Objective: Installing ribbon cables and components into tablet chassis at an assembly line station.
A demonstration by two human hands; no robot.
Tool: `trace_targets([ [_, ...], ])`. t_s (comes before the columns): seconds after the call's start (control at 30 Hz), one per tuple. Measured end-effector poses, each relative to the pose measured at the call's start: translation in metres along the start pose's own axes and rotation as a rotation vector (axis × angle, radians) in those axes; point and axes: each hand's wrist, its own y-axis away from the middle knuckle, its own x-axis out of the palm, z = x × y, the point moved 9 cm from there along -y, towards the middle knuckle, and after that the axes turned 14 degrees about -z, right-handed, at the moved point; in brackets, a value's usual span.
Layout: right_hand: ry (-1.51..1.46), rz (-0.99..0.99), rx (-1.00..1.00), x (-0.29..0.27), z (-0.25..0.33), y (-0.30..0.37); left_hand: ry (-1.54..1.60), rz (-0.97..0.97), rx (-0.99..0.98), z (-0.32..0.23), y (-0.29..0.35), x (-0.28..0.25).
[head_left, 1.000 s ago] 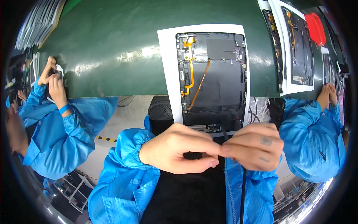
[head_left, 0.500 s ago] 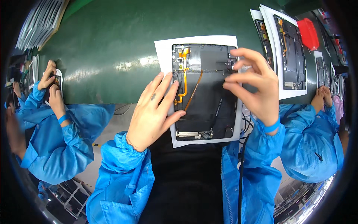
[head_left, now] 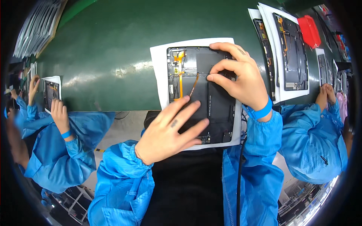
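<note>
An opened tablet housing [head_left: 222,124] lies on a white sheet [head_left: 159,67] in front of me, its dark inside facing up. Orange flex cables [head_left: 181,84] run down its left part, and a thin brown strip [head_left: 194,84] slants beside them. With thumb and index finger, my right hand [head_left: 241,75] pinches the upper end of a black ribbon cable [head_left: 209,100] over the middle of the housing. The cable hangs straight down toward the lower edge. My left hand [head_left: 171,130] is spread over the lower left of the housing, fingers apart, covering that corner.
More opened tablet housings [head_left: 290,52] on white sheets stand at the right of the green table [head_left: 109,49], by a red bin [head_left: 309,32]. A stack of thin sheets [head_left: 37,28] is far left. Co-workers in blue sit either side; the left one has a device [head_left: 51,94].
My right hand has closed in to the left over the housing, and the black cable now lies straighter. My left hand has slid down and right. The left co-worker's one hand has lifted off the device.
</note>
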Motion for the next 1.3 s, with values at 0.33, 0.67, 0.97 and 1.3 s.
trace_targets([
  [0.33,0.041,-0.081,-0.071,-0.002,-0.008,0.005,-0.092,0.086,0.011,-0.004,0.008,0.031],
  [0.67,0.037,-0.092,-0.031,0.001,0.001,0.003,-0.108,0.093,0.026,-0.005,0.013,0.027],
  [0.97,0.002,-0.099,-0.031,0.005,-0.005,0.005,-0.073,0.059,0.024,0.000,0.012,0.027],
  [1.3,0.036,-0.129,-0.073,0.000,0.003,0.002,-0.022,0.019,0.004,0.002,0.011,0.024],
])
